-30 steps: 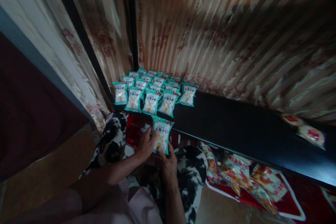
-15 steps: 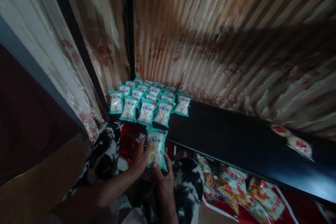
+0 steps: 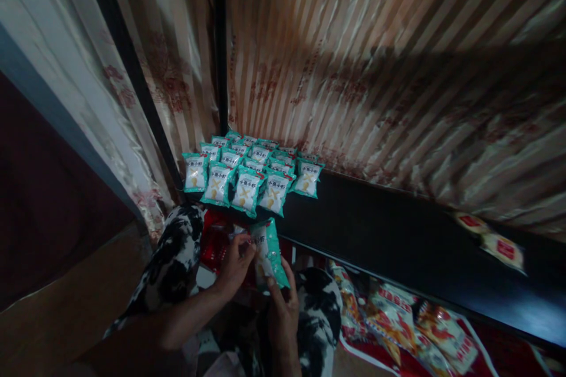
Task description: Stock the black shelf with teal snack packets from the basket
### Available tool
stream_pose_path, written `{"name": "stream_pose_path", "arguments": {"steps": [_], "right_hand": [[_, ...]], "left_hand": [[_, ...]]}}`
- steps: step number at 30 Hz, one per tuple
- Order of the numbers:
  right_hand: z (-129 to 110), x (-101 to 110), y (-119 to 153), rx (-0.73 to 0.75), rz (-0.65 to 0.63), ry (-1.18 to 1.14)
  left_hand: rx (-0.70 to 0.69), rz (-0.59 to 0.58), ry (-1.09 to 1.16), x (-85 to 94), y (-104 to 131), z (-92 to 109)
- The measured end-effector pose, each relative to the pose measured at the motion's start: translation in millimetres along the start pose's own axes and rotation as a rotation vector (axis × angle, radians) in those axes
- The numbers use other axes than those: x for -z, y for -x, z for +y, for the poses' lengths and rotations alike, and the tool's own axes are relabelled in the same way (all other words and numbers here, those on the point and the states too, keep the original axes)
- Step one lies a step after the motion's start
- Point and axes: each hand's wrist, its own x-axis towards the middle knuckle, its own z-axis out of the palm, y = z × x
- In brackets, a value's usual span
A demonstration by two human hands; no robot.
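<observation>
Over my lap is a teal and white snack bag [image 3: 269, 256], tilted so that its teal side edge shows. My right hand [image 3: 283, 303] grips the lower right of this bag, thumb in front and fingers round its side. My left hand [image 3: 236, 262] has thumb and index finger closed at the bag's left edge; its other fingers are partly hidden. Just beyond, several matching snack bags [image 3: 247, 189] stand in close rows at the left end of a black shelf [image 3: 354, 218].
Two small cream and red packets [image 3: 504, 250] lie toward the shelf's right end. Below the shelf, larger red and white snack packs [image 3: 393, 309] fill a red bag. A striped curtain [image 3: 354, 94] hangs behind, and black poles [image 3: 219, 41] rise at the left corner.
The held snack bag has turned from facing me squarely to a slant, showing its teal side. My left fingers have shifted at its left edge; the bags on the shelf stay put.
</observation>
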Motion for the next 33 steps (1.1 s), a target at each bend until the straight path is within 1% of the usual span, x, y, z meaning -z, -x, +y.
{"name": "stream_pose_path", "arguments": {"steps": [4,7,11,14,17,19,23,26,29,31,33], "right_hand": [[3.7,1.8,-3.3,0.122,-0.019,0.061],[5.2,2.4,-5.0,0.274,-0.035,0.149],[12.1,1.4,-4.9,0.52,-0.079,0.374],[16.7,-2.1,-3.0,0.683,-0.096,0.564],[17.1,-6.7,-1.8,0.818,-0.097,0.697],[15.6,-9.6,-1.1,0.882,-0.099,0.747],[11.6,-14.4,2.2,0.943,-0.142,0.796],[9.0,-16.2,5.6,0.919,-0.189,0.794],[8.5,-16.2,6.9,0.885,-0.213,0.782],[10.3,-16.0,5.8,0.882,-0.184,0.766],[13.6,-16.0,3.4,0.891,-0.101,0.756]], "left_hand": [[0.1,-0.112,0.045,-0.5,3.8,0.8],[0.165,-0.174,0.08,1.4,7.8,8.1],[0.193,-0.172,0.144,7.4,9.3,19.5],[0.192,-0.19,0.155,11.8,7.2,21.5],[0.185,-0.218,0.192,13.7,4.5,20.8],[0.196,-0.231,0.234,13.9,3.0,21.4],[0.237,-0.181,0.243,14.9,1.1,26.6],[0.24,-0.144,0.24,16.9,-0.1,29.6],[0.228,-0.136,0.256,17.9,-2.1,27.4],[0.222,-0.125,0.274,17.4,-3.1,24.1],[0.21,-0.122,0.277,16.1,-2.7,21.8]]}}
